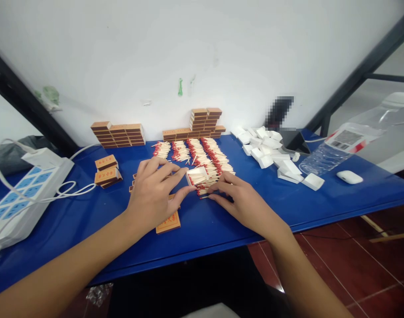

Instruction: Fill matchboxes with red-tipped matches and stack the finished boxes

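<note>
Between the thumb and fingers of my left hand (pixel 158 187) is a small white tray (pixel 197 176) with several matches lying in it. My right hand (pixel 240 198) pinches at the near end of the rows of red-tipped matches (pixel 211 152), its fingertips by a match (pixel 204 197) on the blue table. Orange matchboxes (pixel 169 222) lie under and beside my left hand, partly hidden by it. Shorter bundles of matches (pixel 161 149) stand behind my left hand.
Stacked matchboxes (pixel 119 134) and a taller stack (pixel 205 121) line the wall. White empty trays (pixel 264 145) are heaped at right, near a plastic bottle (pixel 351 132) and a white earphone case (pixel 349 177). A power strip (pixel 26 194) with cables lies left on the blue table (pixel 129 251).
</note>
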A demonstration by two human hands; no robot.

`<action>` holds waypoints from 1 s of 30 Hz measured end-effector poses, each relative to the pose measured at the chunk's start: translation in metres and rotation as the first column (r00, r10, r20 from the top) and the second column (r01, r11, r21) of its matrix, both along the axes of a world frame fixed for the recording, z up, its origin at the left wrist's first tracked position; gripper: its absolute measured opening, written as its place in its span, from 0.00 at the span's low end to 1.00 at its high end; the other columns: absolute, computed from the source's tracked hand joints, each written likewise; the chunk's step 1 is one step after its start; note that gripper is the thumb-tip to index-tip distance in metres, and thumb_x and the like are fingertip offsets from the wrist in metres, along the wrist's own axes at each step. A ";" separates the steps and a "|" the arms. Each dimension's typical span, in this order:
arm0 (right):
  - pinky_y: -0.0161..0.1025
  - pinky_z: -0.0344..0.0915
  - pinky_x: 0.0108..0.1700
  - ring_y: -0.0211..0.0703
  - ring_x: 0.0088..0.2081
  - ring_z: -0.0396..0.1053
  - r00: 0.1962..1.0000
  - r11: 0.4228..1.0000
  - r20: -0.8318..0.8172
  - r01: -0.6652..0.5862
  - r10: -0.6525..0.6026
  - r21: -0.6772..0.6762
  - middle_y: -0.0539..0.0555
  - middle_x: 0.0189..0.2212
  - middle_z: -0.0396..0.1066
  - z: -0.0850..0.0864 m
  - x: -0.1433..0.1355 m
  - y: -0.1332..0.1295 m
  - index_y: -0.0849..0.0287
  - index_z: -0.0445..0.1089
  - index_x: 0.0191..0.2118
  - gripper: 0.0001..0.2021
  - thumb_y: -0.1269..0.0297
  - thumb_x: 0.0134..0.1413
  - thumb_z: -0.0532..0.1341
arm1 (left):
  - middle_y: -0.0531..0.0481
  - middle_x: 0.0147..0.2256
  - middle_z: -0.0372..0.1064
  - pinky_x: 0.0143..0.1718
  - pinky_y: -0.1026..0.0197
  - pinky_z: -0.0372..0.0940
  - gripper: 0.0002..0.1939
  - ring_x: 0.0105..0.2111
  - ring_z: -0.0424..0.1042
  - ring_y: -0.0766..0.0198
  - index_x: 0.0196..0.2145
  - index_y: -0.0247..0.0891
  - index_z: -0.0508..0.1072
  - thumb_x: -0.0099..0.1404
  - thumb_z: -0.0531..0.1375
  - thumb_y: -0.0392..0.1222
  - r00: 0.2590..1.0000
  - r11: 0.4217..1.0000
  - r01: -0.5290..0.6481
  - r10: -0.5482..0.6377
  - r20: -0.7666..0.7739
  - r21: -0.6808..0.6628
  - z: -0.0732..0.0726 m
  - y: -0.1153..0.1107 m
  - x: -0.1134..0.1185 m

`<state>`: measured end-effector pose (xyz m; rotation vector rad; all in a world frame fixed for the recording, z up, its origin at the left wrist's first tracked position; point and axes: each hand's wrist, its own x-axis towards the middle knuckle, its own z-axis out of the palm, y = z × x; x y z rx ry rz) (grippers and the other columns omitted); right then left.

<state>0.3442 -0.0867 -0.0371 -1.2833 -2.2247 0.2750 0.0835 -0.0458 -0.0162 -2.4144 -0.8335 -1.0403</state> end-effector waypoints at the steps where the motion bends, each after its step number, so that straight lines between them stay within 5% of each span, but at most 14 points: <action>1: 0.45 0.73 0.48 0.47 0.42 0.74 1.000 1.000 0.003 0.000 0.000 -0.001 0.55 0.42 0.71 0.000 0.000 0.000 0.54 0.80 0.49 0.08 0.67 0.73 0.62 | 0.44 0.41 0.82 0.44 0.46 0.64 0.13 0.44 0.73 0.50 0.48 0.37 0.81 0.72 0.70 0.48 1.000 1.000 0.000 0.000 -0.003 -0.002 0.000 0.000 0.000; 30: 0.46 0.72 0.50 0.48 0.45 0.75 1.000 0.995 -0.013 -0.020 0.019 -0.100 0.55 0.43 0.73 0.004 0.002 -0.001 0.56 0.76 0.44 0.05 0.64 0.74 0.63 | 0.43 0.43 0.81 0.49 0.44 0.66 0.14 0.46 0.73 0.49 0.51 0.37 0.80 0.72 0.68 0.46 0.994 0.997 0.082 -0.081 -0.073 -0.002 0.003 0.001 -0.003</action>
